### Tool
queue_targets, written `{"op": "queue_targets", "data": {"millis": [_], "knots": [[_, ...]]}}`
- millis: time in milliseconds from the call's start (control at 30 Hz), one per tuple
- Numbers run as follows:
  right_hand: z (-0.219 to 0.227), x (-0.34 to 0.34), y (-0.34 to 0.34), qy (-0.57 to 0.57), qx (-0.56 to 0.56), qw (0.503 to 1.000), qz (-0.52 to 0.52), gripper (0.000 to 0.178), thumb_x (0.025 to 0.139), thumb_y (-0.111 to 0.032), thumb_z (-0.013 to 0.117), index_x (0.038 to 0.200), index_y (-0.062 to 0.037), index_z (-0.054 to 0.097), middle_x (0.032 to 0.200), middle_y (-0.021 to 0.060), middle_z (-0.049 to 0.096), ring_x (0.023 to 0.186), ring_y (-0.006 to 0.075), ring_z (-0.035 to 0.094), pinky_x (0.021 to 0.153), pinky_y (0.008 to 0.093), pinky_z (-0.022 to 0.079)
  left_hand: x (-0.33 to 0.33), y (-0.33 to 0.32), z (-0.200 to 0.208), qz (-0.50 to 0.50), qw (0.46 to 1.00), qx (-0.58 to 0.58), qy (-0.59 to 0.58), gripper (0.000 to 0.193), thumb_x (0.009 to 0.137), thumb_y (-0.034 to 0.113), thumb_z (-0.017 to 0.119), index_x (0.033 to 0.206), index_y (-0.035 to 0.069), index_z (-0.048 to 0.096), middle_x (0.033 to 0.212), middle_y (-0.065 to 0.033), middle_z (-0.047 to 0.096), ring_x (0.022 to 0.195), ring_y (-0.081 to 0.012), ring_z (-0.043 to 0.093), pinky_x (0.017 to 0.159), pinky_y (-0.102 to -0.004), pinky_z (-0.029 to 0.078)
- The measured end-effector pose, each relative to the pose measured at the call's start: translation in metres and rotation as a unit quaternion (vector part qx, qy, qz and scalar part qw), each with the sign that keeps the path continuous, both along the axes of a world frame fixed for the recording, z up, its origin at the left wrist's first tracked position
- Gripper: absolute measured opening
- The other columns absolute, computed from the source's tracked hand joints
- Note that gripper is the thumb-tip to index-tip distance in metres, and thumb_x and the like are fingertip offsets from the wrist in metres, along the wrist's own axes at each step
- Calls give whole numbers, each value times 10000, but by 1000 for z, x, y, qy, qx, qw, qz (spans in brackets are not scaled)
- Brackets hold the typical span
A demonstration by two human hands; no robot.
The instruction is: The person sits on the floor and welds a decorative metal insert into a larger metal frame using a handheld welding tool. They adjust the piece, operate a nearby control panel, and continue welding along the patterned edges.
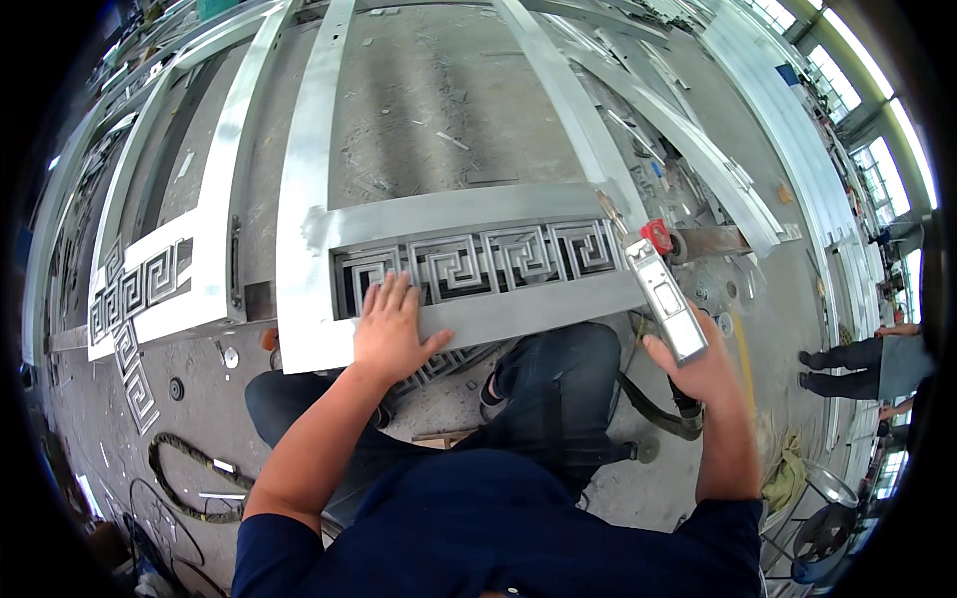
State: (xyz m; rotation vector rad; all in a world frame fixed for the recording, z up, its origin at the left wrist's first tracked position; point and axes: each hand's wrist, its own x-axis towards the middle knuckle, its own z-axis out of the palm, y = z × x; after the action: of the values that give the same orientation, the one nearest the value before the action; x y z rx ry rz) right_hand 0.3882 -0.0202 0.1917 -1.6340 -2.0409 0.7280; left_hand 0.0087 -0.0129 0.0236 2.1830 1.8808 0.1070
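Note:
A silver metal frame (478, 311) lies in front of me, with a row of fretwork panels (518, 257) of square spiral pattern set into its opening. My left hand (392, 324) rests flat on the near rail, fingers spread over the edge of the leftmost spiral. My right hand (710, 364) is wrapped round a silver welding gun (666, 304) with a boxy body. Its slim tip points away from me, close to the right end of the fretwork. A thick dark hose (658, 411) hangs below that hand; the grip itself is mostly hidden.
Long metal frame bars (558, 75) stretch away from me. A second fretwork piece (140, 289) lies on a frame at the left. A red part (656, 237) sits beside the gun. Hoses (189, 453) and scraps litter the floor. Another person (877, 369) stands far right.

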Motion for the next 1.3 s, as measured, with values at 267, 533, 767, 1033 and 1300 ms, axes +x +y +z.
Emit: {"op": "queue_targets", "data": {"millis": [267,533,767,1033,1300], "knots": [[-22,25,-17,12,-21,999,-33,378,858,-163,799,1133,13,608,871,206,699,828,379,725,731,399,546,108,73,0,-153,987,-32,-42,1023,934,782,506,1596,14,375,1717,-177,251,1616,-339,137,1317,-464,142],[-31,43,-18,53,-41,998,-17,362,849,-147,809,1097,18,603,840,180,692,780,297,717,709,371,536,124,98,0,-166,979,-119,11,1118,887,876,450,1641,61,315,1741,-175,172,1619,-377,91,1311,-472,149],[-31,45,-5,37,-53,998,0,401,849,-149,807,1149,27,607,868,186,701,795,294,718,726,375,537,124,99,0,-171,978,-115,19,1142,868,889,466,1641,63,316,1734,-188,192,1612,-400,114,1306,-493,157],[-37,43,11,49,-80,995,22,444,825,-107,783,1202,44,605,895,195,702,848,305,724,773,370,543,128,95,-4,-169,981,-94,2,1192,853,899,472,1616,-6,328,1719,-246,195,1600,-445,130,1297,-507,168],[6,3,55,-85,-62,983,148,346,810,-135,774,1081,10,614,878,252,679,893,493,642,731,434,536,142,90,1,-140,986,-91,3,1242,819,922,481,1604,-31,350,1709,-260,217,1600,-448,123,1247,-680,128]]}}
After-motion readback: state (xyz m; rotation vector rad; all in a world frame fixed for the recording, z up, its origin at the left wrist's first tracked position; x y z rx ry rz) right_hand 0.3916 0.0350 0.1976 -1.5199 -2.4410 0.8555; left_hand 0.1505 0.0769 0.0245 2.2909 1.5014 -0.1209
